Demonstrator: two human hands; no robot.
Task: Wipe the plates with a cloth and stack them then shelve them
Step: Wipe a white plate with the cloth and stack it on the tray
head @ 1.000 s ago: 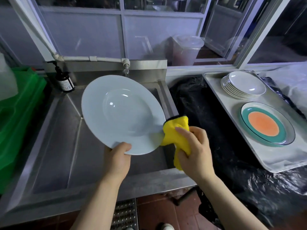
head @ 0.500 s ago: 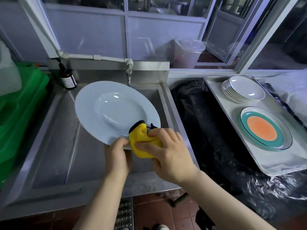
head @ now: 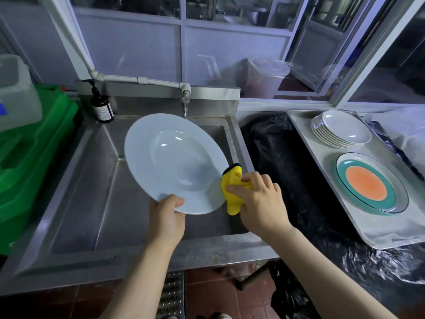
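A large white deep plate (head: 170,157) is held tilted over the steel sink (head: 96,203). My left hand (head: 166,217) grips its near rim, thumb on top. My right hand (head: 259,203) grips a bunched yellow cloth (head: 232,192) and presses it against the plate's right rim. On a grey tray (head: 345,222) to the right sit a stack of white plates (head: 340,130) and a plate with an orange centre and teal ring (head: 370,183).
A tap (head: 185,100) hangs over the sink's back, with a brown pump bottle (head: 101,107) to its left. Green crates (head: 30,153) stand at the left. Black plastic sheeting (head: 287,169) covers the counter between sink and tray. A window frame runs behind.
My right hand moved the cloth from the plate's near rim, next to my left hand, back out to its right rim. The left hand keeps its grip.
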